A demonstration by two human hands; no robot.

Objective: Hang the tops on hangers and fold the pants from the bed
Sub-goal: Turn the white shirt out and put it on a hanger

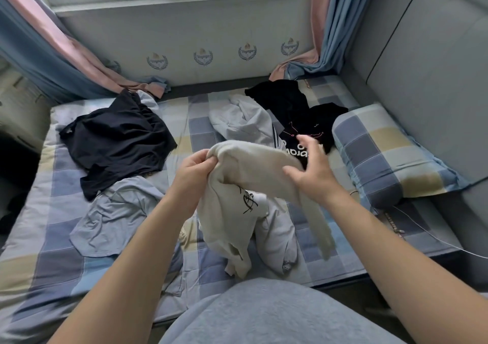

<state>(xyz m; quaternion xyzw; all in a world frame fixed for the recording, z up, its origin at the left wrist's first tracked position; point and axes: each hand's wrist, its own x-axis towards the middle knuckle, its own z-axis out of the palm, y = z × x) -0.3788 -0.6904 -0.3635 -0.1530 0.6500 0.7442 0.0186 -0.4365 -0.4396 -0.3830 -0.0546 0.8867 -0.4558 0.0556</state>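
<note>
Five garments in all. The cream top [253, 164] hangs above the bed [52, 251], left of the one pillow [383, 153]. The left hand [196, 170] clenches its bunched edge; the right hand [309, 169], fingers spread, grasps nothing. A printed black top [290, 103] lies just beside the pillow, then a grey garment [243, 121], a strip of bare sheet, a plain black garment [116, 137] and a blue shirt [118, 211].

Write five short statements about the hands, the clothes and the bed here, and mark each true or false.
1. The left hand grips the cream top with black print. True.
2. The right hand holds a hanger. False: no hanger shows; its fingers are spread.
3. The checked pillow lies at the picture's right. True.
4. The black garment at the left is neatly folded. False: it lies crumpled.
5. The light blue shirt lies partly under that black garment. True.
</note>
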